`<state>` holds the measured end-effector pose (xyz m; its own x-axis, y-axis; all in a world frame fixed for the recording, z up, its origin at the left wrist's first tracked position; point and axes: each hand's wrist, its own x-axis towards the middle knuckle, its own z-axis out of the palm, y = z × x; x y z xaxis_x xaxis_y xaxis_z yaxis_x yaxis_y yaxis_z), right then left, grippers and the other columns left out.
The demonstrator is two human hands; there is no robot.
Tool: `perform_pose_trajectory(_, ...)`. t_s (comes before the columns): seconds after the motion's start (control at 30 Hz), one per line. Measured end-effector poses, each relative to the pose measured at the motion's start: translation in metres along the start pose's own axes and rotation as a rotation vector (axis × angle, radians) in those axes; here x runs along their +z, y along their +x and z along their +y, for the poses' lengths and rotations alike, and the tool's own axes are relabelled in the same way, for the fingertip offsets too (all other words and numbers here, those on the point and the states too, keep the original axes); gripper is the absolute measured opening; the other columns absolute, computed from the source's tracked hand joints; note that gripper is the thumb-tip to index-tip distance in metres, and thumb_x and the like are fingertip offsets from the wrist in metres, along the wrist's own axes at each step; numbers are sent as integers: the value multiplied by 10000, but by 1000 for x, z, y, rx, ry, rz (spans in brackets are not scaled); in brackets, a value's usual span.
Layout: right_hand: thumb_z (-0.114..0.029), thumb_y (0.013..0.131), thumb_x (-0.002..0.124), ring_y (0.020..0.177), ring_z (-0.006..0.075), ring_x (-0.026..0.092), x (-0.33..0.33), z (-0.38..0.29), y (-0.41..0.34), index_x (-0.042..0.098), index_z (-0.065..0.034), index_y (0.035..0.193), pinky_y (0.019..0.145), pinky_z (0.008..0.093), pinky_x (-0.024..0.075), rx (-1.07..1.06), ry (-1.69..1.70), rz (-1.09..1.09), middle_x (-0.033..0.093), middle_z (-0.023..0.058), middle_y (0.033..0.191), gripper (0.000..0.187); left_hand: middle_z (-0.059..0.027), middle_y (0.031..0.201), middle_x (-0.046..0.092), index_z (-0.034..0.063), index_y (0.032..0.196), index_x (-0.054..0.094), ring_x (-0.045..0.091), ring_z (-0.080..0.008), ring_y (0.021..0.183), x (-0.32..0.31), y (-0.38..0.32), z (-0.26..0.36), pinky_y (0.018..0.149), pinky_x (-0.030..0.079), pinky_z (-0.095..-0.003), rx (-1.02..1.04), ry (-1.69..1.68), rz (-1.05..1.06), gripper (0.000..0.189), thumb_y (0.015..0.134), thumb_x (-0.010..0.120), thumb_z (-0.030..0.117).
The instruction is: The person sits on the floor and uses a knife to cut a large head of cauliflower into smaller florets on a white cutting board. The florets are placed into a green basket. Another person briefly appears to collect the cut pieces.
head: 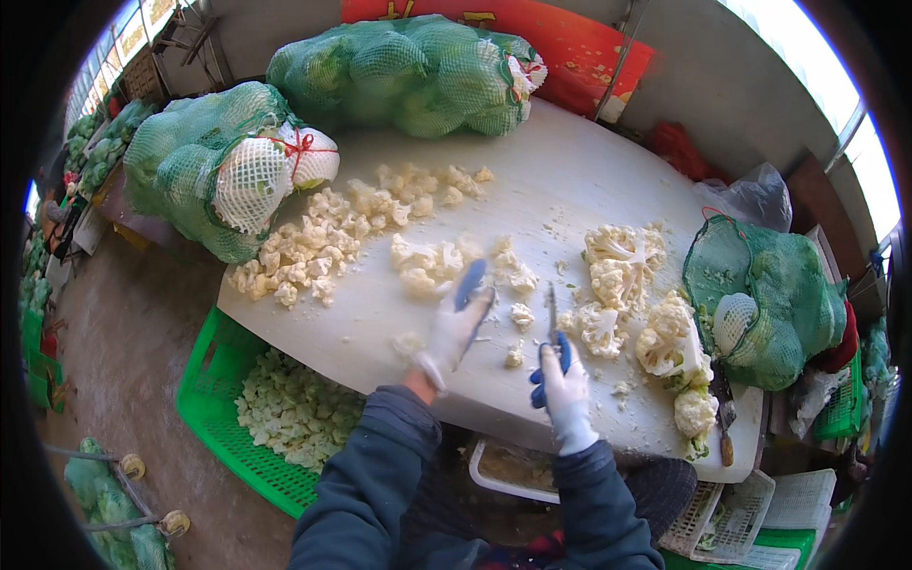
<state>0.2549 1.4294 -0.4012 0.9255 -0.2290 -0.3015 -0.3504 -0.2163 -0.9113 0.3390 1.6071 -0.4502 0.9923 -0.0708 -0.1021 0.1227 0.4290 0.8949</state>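
Observation:
My left hand (457, 324), in a white glove with blue on the palm side, hovers low over the pale work table (591, 182). Its thumb and fingers are apart with nothing between them. A small knife (553, 310) is gripped in my gloved right hand (563, 385), its blade pointing away from me. Just beyond the left hand lie cauliflower pieces (427, 263), somewhat blurred. Small loose florets (522, 315) sit between the hands. Larger cauliflower chunks (620, 274) are right of the knife, with a partly cut cauliflower head (666, 338) closer to the edge.
Cut florets (310, 249) are heaped at left. Green net sacks of cauliflower (192, 167) stand behind, and another net sack (791, 306) at right. A wooden-handled blade (726, 427) lies near the right corner. Below left is a green basket (214, 427) of florets.

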Motion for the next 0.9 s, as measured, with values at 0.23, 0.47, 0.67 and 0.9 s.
perform_pose_trajectory(0.23,-546,930,544,1115,455,607,-31,44,77,386,-82,1504,999,507,442,-84,-752,189,662,288,1152,755,-101,1555,398,183,1456,493,277,-365,1477,6,-45,-15,1203,191,-558,595,1480,-523,600,924,642,417)
perform_pose_trajectory(0.47,-332,959,623,553,119,604,31,10,69,614,-64,1205,455,289,481,-43,-76,-83,644,54,739,364,-80,1526,446,206,1395,550,387,-341,1429,-66,-11,-3,1164,285,-547,934,1657,-533,538,895,635,385)
perform_pose_trajectory(0.67,-260,968,605,563,86,579,23,-4,39,561,-32,1323,456,255,463,-70,95,-177,636,33,752,424,-198,1495,453,170,1441,506,475,-365,1342,-96,7,36,1106,395,-449,534,1324,351,547,933,615,342)
perform_pose_trajectory(0.9,-243,991,587,441,90,513,4,1,13,500,-38,1382,409,242,408,-33,161,-202,622,65,728,450,-139,1465,471,255,1493,409,561,-358,1206,-85,21,47,993,474,-454,248,1697,123,676,879,677,342)
